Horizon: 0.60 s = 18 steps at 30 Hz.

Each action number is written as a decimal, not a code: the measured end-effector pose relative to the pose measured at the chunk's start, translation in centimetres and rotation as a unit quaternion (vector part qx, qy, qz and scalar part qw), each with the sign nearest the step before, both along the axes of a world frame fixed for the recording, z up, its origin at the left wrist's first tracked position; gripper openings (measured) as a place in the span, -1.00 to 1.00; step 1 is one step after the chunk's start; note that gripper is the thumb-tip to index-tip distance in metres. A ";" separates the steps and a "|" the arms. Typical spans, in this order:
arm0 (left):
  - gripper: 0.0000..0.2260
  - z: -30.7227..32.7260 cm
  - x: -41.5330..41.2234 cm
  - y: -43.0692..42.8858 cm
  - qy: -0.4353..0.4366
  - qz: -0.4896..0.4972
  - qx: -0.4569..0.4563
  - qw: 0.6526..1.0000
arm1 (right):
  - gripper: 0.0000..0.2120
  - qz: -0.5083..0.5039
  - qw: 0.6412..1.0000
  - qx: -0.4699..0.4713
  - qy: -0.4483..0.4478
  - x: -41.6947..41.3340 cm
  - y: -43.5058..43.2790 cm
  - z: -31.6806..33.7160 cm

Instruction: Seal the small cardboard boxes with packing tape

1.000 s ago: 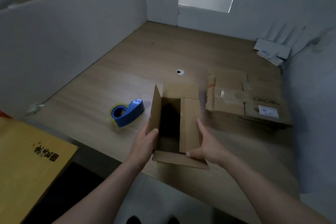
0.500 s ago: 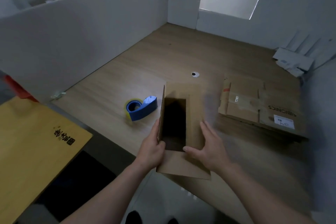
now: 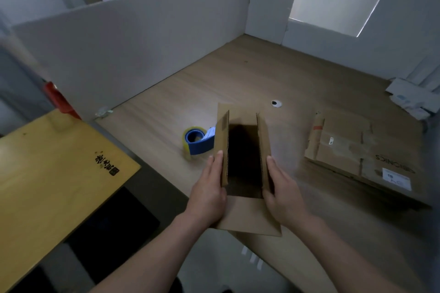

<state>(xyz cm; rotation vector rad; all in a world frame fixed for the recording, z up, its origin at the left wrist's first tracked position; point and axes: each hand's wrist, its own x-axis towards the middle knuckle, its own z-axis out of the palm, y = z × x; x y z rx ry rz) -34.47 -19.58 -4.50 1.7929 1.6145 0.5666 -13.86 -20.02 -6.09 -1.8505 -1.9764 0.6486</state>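
A small brown cardboard box (image 3: 247, 216) stands near the desk's front edge, its top open and its inside dark. Both long side flaps stand upright; the near flap lies flat toward me. My left hand (image 3: 209, 188) presses flat against the outside of the left flap with straight fingers. My right hand (image 3: 282, 188) presses flat against the right flap the same way. A blue tape dispenser (image 3: 197, 141) with a roll of clear tape lies on the desk just left of the box, partly hidden behind the left flap.
A stack of flattened cardboard boxes (image 3: 362, 152) lies at the right on the wooden desk (image 3: 238, 78). White partition walls (image 3: 119, 50) bound the desk at left and back. A yellow wooden board (image 3: 47, 173) sits at the lower left. White packets (image 3: 412, 97) lie far right.
The right flap has been raised from lying inward to upright. My right hand has moved from the flap's top to its outer side. The view has shifted left.
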 end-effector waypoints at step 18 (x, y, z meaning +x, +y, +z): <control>-0.22 7.9 -22.4 -2.1 0.052 0.201 0.087 0.974 | -0.21 0.194 0.975 0.103 -0.024 -24.0 5.4 9.2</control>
